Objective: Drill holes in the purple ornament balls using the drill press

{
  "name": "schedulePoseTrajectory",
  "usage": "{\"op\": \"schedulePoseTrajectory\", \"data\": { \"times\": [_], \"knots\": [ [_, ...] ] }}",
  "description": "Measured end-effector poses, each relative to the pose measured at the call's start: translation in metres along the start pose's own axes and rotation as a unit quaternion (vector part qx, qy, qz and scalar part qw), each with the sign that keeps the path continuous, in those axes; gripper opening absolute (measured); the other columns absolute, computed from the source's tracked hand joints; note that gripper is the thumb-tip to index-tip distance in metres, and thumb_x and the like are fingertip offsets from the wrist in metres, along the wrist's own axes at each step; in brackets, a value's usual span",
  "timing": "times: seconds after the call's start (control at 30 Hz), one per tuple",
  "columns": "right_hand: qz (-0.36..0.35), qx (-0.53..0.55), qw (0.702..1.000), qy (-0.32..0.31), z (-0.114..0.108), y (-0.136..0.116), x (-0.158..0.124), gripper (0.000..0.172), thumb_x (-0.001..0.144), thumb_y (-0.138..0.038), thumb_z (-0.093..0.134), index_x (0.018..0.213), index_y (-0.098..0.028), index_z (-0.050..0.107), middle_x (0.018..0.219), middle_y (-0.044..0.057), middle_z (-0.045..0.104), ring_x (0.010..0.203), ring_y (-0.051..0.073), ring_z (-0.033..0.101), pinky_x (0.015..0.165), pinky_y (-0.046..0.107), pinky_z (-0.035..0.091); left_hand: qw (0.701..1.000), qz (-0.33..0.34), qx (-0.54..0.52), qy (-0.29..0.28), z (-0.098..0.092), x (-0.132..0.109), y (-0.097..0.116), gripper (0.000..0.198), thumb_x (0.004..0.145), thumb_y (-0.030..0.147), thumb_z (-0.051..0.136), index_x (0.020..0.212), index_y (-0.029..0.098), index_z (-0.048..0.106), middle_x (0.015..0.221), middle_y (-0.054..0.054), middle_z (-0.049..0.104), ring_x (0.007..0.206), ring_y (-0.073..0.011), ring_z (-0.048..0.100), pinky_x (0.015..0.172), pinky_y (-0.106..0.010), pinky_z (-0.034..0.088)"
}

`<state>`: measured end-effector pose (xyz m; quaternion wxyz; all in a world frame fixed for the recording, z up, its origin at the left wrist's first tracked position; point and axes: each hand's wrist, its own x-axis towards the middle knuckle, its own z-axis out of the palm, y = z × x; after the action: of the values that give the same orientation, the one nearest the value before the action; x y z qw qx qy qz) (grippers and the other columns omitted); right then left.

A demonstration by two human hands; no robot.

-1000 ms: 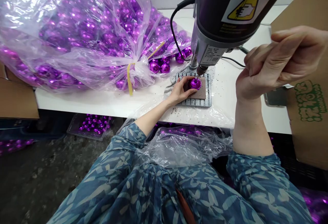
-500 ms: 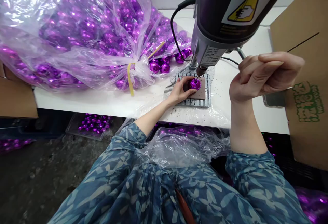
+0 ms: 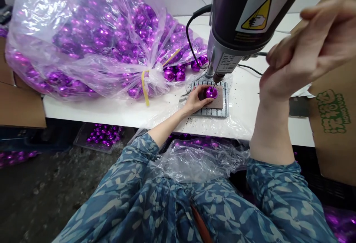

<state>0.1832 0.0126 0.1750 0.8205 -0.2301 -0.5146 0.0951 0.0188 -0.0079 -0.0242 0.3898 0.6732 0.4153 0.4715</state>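
Observation:
My left hand (image 3: 195,101) has its thumb and fingers closed round the side of a shiny purple ball (image 3: 210,92). The ball rests on a brown board (image 3: 217,103) laid over the slotted metal base (image 3: 224,105) of a drill press (image 3: 236,16). Right above the ball is the drill bit (image 3: 214,85); whether its tip enters the ball I cannot tell. At the right, my right hand (image 3: 303,53) is raised beside the drill head, its fingers curled round the drill press lever (image 3: 261,54). Most of that lever is hidden by the hand.
A big clear bag (image 3: 91,46) of purple balls, with a yellow tie (image 3: 145,87), fills the table's left. Cardboard boxes stand at both sides, one on the right (image 3: 332,139). A plastic bin (image 3: 102,137) of small purple pieces sits below. Clear plastic sheet (image 3: 194,161) covers my lap.
My right hand has moved up and nearer the camera, turning at the wrist. My left hand and the ball stay in place. The view has shifted slightly.

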Motion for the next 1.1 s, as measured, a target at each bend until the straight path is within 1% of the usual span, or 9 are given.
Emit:
{"op": "schedulePoseTrajectory", "data": {
  "times": [0.13, 0.27, 0.33, 0.43, 0.57, 0.7, 0.8, 0.93, 1.1],
  "knots": [
    [0.025, 0.018, 1.0, -0.003, 0.014, -0.004, 0.021, 0.061, 0.079, -0.079, 0.065, 0.071, -0.02, 0.054, 0.056, -0.006, 0.022, 0.039, 0.001, 0.025, 0.043, 0.027, 0.011, 0.996, 0.028, 0.061, 0.052, -0.003, -0.035, 0.012, 0.054, 0.092, 0.06, 0.08, 0.128, 0.023, 0.063, 0.129, -0.012, 0.076, 0.119, -0.0281, 0.073, 0.104, -0.051, 0.062],
    [0.032, 0.056, 0.998, 0.012, 0.011, 0.004, 0.02, 0.056, 0.077, -0.074, 0.073, 0.074, -0.02, 0.059, 0.053, -0.008, 0.023, 0.037, 0.004, 0.022, 0.042, 0.031, 0.008, 0.98, 0.162, 0.107, -0.051, -0.011, -0.091, 0.035, 0.048, 0.093, 0.061, 0.074, 0.123, 0.025, 0.068, 0.119, -0.01, 0.078, 0.114, -0.0289, 0.074, 0.102, -0.054, 0.061],
    [0.04, 0.04, 0.998, -0.003, 0.007, 0.006, 0.019, 0.056, 0.08, -0.075, 0.071, 0.077, -0.021, 0.06, 0.053, -0.008, 0.03, 0.038, 0.005, 0.023, 0.043, 0.032, 0.01, 0.973, 0.189, 0.117, -0.07, -0.019, -0.103, 0.04, 0.048, 0.096, 0.063, 0.07, 0.125, 0.025, 0.07, 0.12, -0.011, 0.079, 0.116, -0.03, 0.074, 0.102, -0.054, 0.062],
    [0.06, 0.012, 0.998, -0.019, 0.006, 0.005, 0.019, 0.054, 0.085, -0.074, 0.068, 0.08, -0.021, 0.063, 0.051, -0.007, 0.031, 0.04, 0.006, 0.027, 0.046, 0.032, 0.013, 0.98, 0.132, 0.151, 0.009, -0.039, -0.077, 0.031, 0.035, 0.11, 0.052, 0.052, 0.124, 0.026, 0.071, 0.117, -0.009, 0.079, 0.113, -0.027, 0.074, 0.102, -0.05, 0.061],
    [0.053, 0.029, 0.998, 0.019, 0.009, 0.002, 0.019, 0.055, 0.08, -0.074, 0.069, 0.078, -0.02, 0.061, 0.05, -0.009, 0.021, 0.038, 0.006, 0.024, 0.048, 0.034, 0.007, 0.964, 0.04, 0.224, 0.138, -0.074, 0.011, -0.008, 0.023, 0.108, 0.032, 0.058, 0.125, 0.028, 0.073, 0.128, -0.012, 0.073, 0.126, -0.032, 0.066, 0.114, -0.056, 0.054],
    [0.044, 0.019, 0.999, 0.011, 0.011, 0.005, 0.019, 0.054, 0.08, -0.074, 0.068, 0.077, -0.02, 0.061, 0.048, -0.009, 0.023, 0.039, 0.004, 0.021, 0.046, 0.031, 0.008, 0.962, -0.055, 0.233, 0.133, -0.093, 0.07, -0.042, 0.008, 0.095, 0.024, 0.074, 0.103, 0.024, 0.075, 0.131, -0.016, 0.069, 0.14, -0.0457, 0.057, 0.119, -0.07, 0.049],
    [0.026, 0.05, 0.998, 0.018, 0.011, 0.005, 0.019, 0.052, 0.079, -0.071, 0.073, 0.076, -0.02, 0.063, 0.048, -0.008, 0.026, 0.039, 0.002, 0.02, 0.044, 0.03, 0.006, 0.97, -0.05, 0.216, 0.104, -0.093, 0.071, -0.041, 0.016, 0.09, 0.027, 0.083, 0.102, 0.023, 0.075, 0.131, -0.016, 0.07, 0.136, -0.0452, 0.062, 0.119, -0.069, 0.05],
    [0.04, 0.042, 0.998, 0.011, 0.013, -0.001, 0.017, 0.05, 0.082, -0.068, 0.071, 0.076, -0.02, 0.062, 0.051, -0.007, 0.026, 0.04, 0.001, 0.025, 0.044, 0.028, 0.011, 0.993, -0.019, 0.1, 0.054, -0.084, 0.045, -0.016, 0.046, 0.093, 0.045, 0.084, 0.134, 0.027, 0.071, 0.133, -0.013, 0.075, 0.121, -0.0341, 0.073, 0.112, -0.058, 0.059],
    [0.031, 0.022, 0.999, 0.006, 0.014, -0.007, 0.016, 0.052, 0.083, -0.07, 0.064, 0.075, -0.019, 0.058, 0.054, -0.007, 0.02, 0.04, 0.001, 0.025, 0.044, 0.027, 0.012, 0.991, -0.093, -0.092, -0.025, -0.065, 0.019, -0.008, 0.061, 0.098, 0.069, 0.073, 0.145, 0.032, 0.064, 0.131, -0.013, 0.079, 0.108, -0.0275, 0.078, 0.093, -0.051, 0.068]
  ]
}}
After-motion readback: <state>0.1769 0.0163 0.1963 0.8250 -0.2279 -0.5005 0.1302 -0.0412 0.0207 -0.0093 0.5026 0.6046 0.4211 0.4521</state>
